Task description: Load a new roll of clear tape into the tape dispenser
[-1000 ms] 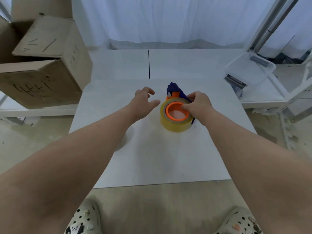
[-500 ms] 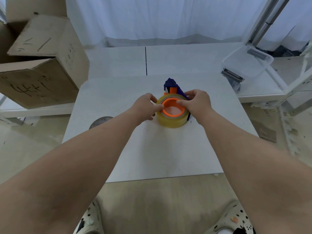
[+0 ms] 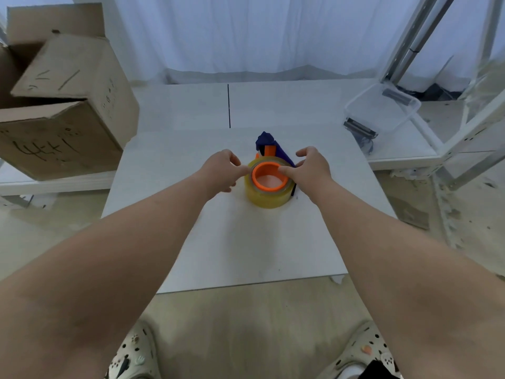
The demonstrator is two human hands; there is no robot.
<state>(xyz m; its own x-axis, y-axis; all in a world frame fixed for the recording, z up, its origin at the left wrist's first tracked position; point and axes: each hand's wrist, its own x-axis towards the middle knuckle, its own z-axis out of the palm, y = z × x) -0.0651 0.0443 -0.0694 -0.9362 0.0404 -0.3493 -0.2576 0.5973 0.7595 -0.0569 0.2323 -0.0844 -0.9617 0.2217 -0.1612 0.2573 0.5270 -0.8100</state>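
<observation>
Nearest, both forearms reaching out over the table [image 3: 191,255]. Mid-table, roll [image 3: 269,196] lying flat around the orange hub [image 3: 269,177], seemingly seated already. Left hand [image 3: 221,170] pinching the roll's left rim with closed fingertips, probably bracing it or hunting the tape end. Right hand [image 3: 310,166] half open, thumb pressed on the hub's rim, likely pushing down to steady. Just behind, dispenser [image 3: 273,149] on its side, blue handle pointing away.
</observation>
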